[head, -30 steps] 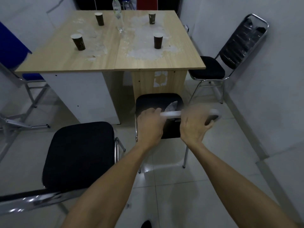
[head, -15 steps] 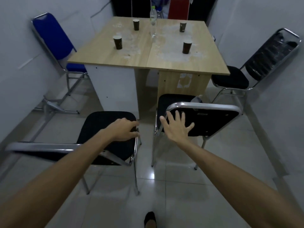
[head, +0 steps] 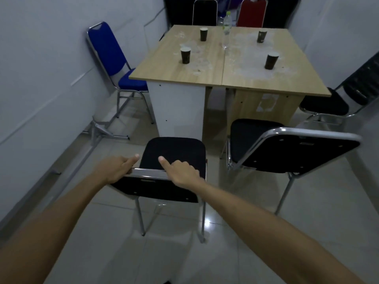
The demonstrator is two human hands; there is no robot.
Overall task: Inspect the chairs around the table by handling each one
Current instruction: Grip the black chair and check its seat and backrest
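Note:
A black chair with a chrome frame (head: 174, 152) stands right in front of me, its backrest toward me. My left hand (head: 117, 168) grips the left end of its top rail. My right hand (head: 181, 171) holds the right end, thumb stretched over the seat side. A second black chair (head: 287, 152) stands just to the right, its back tilted. A wooden table (head: 205, 76) lies beyond both. More chairs ring it: a blue chair (head: 114, 58) at the left wall, another black chair (head: 332, 103) at the right, and a black-backed chair (head: 205, 11) and a red chair (head: 253, 13) at the far end.
Several dark paper cups (head: 185, 55) and a clear water bottle (head: 226, 31) stand on the dusty tabletop. Walls close in on both sides. A metal bracket (head: 104, 130) lies on the tiled floor by the left wall.
Both hands left the right-hand black chair, swung left and closed on the top rail of the left black chair. My view has shifted left and back.

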